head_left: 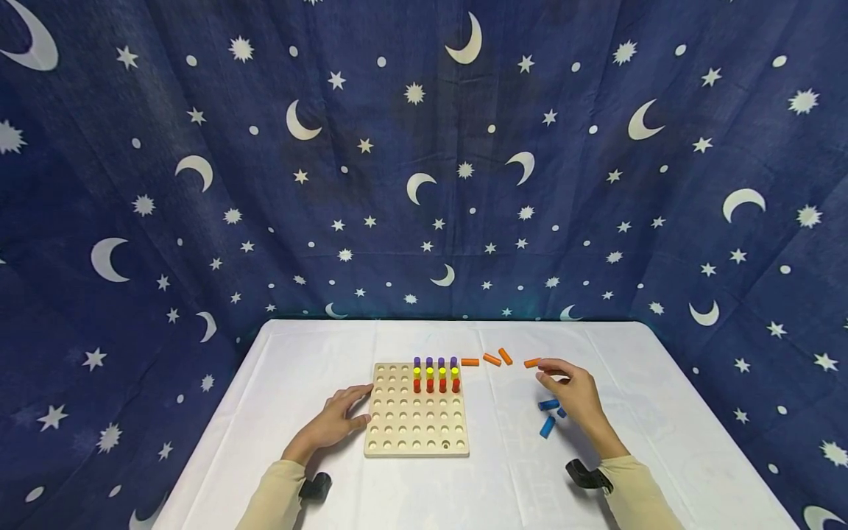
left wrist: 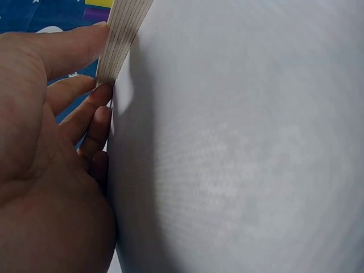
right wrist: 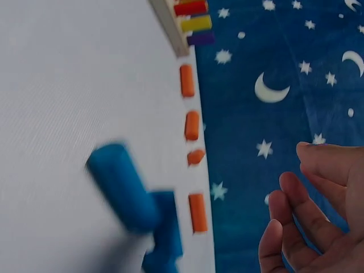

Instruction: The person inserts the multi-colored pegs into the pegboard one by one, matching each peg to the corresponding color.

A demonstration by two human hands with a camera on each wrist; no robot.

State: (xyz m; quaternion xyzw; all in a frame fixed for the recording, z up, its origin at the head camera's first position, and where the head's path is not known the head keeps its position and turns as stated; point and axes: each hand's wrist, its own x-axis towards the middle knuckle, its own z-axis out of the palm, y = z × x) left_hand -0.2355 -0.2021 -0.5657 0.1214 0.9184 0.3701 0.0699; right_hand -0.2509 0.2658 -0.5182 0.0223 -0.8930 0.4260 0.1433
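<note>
A pale wooden pegboard (head_left: 391, 414) lies on the table, with rows of purple pegs (head_left: 429, 362), yellow pegs (head_left: 430, 373) and red pegs (head_left: 430, 386) standing in its upper right part. My left hand (head_left: 339, 421) touches the board's left edge with its fingertips and thumb, as the left wrist view also shows. Over the table's right side, my right hand (head_left: 578, 394) has loosely bent fingers, with nothing between them in the right wrist view. Its fingertips are close to the rightmost orange peg (head_left: 532, 363). Below that hand lie blue pegs (head_left: 547, 427).
More orange pegs (head_left: 492, 359) lie loose right of the board's far corner. White cloth covers the table (head_left: 305, 353). A dark blue curtain (head_left: 397, 147) with moons and stars hangs behind it and along both sides.
</note>
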